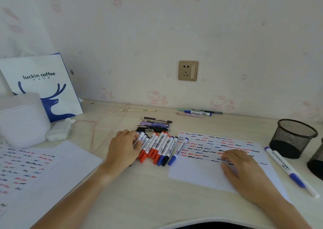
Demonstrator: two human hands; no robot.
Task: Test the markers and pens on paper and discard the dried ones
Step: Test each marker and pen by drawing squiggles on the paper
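Observation:
A row of white-barrelled markers with red, blue and black caps lies side by side on the desk. My left hand sits on the row's left end, its fingers curled round one white marker there. A pile of dark and purple pens lies just behind the row. To the right is a sheet of paper covered with red, blue and black squiggles. My right hand rests flat on that sheet, fingers spread and holding nothing.
Two blue markers lie right of the sheet, beside a black mesh cup; a second mesh cup shows at the right edge. Another scribbled sheet, a white lidded container, a crumpled tissue and a paper bag stand left. More pens lie by the wall.

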